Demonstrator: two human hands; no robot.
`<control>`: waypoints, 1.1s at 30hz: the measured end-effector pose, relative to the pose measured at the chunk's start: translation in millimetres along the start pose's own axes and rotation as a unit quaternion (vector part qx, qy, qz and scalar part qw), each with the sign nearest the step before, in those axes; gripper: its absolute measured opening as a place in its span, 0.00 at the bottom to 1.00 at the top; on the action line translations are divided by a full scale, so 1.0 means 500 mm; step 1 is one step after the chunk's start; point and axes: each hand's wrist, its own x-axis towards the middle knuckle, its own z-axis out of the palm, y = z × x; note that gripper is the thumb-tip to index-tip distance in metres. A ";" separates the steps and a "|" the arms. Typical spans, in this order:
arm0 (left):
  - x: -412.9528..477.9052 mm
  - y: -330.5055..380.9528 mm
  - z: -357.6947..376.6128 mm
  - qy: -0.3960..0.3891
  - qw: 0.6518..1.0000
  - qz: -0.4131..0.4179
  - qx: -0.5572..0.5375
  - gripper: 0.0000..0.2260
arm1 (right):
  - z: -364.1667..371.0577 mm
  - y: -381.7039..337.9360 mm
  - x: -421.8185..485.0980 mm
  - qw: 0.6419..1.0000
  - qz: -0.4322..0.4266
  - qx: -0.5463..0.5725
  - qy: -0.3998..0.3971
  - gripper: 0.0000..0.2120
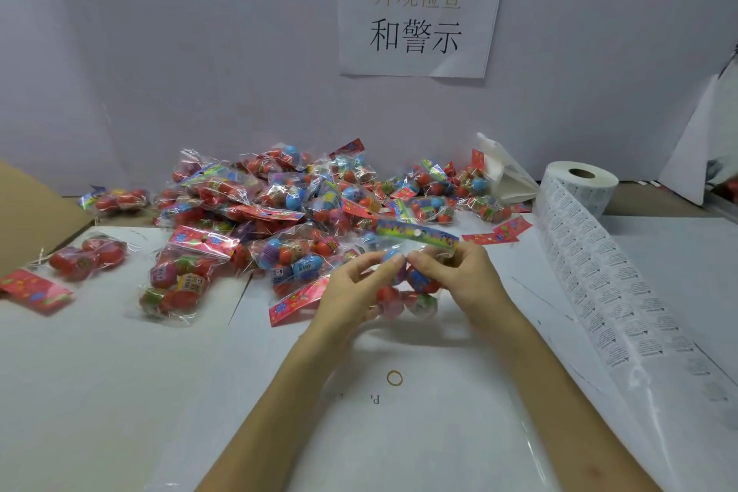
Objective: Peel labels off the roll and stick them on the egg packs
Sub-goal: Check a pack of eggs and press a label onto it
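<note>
Left grip: left hand [355,288] closed on the egg pack [403,280], thumb and fingertips pinched on its clear wrap at the left side.
Right grip: right hand [459,276] closed on the same pack from the right, fingertips meeting the left hand's at the pack's upper middle.
Egg pack: held just above the bench [120,391], clear bag with red and blue eggs, purple header card [417,232] on top; print on the card too blurred to read.
Label roll: roll [581,182] stands at the right rear of the bench, its strip of labels [611,292] trailing toward the near right edge; label print too small to read.
Pile: other egg packs [279,208] heaped behind the hands.
Rubber band: rubber band [394,377] lies on the bench between the forearms.
Wall sign: sign [419,8] reads "外观检查 和警示".
</note>
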 end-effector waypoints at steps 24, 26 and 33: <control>0.015 -0.007 -0.011 0.105 0.991 0.027 -0.085 0.17 | -0.005 0.002 0.003 0.997 0.018 -0.050 -0.053 0.05; 0.017 -0.011 -0.008 0.070 0.994 0.012 -0.089 0.20 | -0.014 0.002 0.008 0.999 0.022 -0.043 -0.010 0.04; 0.014 -0.026 -0.001 0.093 0.994 0.041 0.026 0.16 | -0.030 0.017 0.009 0.989 0.074 -0.131 0.015 0.03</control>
